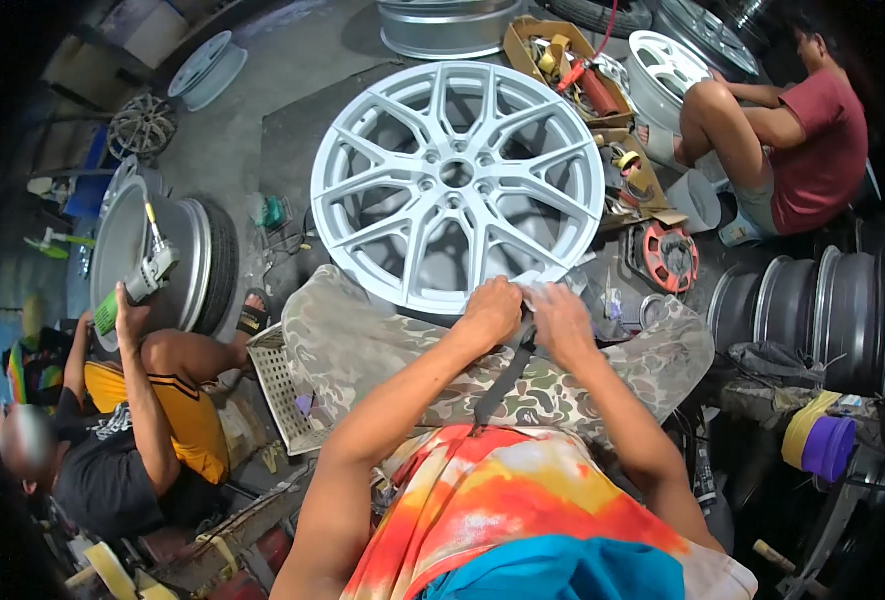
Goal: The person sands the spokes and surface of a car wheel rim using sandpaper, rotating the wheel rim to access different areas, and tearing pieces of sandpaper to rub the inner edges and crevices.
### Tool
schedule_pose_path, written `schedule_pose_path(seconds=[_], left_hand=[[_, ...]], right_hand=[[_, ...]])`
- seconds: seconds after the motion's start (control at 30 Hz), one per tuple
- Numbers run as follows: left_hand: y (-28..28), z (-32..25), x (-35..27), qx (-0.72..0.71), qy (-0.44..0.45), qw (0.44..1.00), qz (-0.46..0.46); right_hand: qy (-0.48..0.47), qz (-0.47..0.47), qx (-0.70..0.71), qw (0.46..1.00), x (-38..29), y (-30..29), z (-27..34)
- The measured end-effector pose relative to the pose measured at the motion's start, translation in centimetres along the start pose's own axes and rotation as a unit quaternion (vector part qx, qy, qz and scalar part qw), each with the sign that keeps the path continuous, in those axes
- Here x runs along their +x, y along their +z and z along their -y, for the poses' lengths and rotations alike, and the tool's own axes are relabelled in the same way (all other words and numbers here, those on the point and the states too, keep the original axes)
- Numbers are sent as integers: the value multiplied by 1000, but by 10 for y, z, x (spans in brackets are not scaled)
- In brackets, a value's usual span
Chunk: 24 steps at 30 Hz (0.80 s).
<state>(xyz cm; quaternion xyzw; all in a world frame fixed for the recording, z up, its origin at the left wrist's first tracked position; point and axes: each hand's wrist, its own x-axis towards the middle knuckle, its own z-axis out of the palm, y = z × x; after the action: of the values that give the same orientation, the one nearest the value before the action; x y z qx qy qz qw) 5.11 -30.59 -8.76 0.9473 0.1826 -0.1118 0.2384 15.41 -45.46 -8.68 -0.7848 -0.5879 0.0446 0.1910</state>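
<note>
A large silver-grey multi-spoke alloy wheel rim [480, 225] lies face up before me. At its near edge, above my lap in camouflage cloth [412, 360], both hands meet at a thin, pale, crumpled sheet [535, 292]. My left hand [493, 309] is closed with its fingertips against the sheet's left end. Blurred by motion, my right hand [564, 319] grips the sheet from the right. Fingers cover much of the sheet, and its material is unclear. A dark strap [506, 379] hangs below my hands toward my waist.
At left, a seated person holds a green-and-grey angle grinder [146, 277] by a tyred wheel [198, 262]. Another person sits at right near a white rim [664, 75]. Cardboard tool boxes [641, 161], a red-and-black reel [667, 256], stacked rims [817, 315] and a plastic basket [281, 397] stand around me.
</note>
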Motion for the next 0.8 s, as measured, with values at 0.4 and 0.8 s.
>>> schedule_pose_path(seconds=[0.4,0.8], left_hand=[[-59,57,8,-53,7,999,4],[-42,104,-51,162,0,985,51]], right_hand=[[-42,40,39,998,48,36,-16],[-96,254,-29,962,73,70,-45]])
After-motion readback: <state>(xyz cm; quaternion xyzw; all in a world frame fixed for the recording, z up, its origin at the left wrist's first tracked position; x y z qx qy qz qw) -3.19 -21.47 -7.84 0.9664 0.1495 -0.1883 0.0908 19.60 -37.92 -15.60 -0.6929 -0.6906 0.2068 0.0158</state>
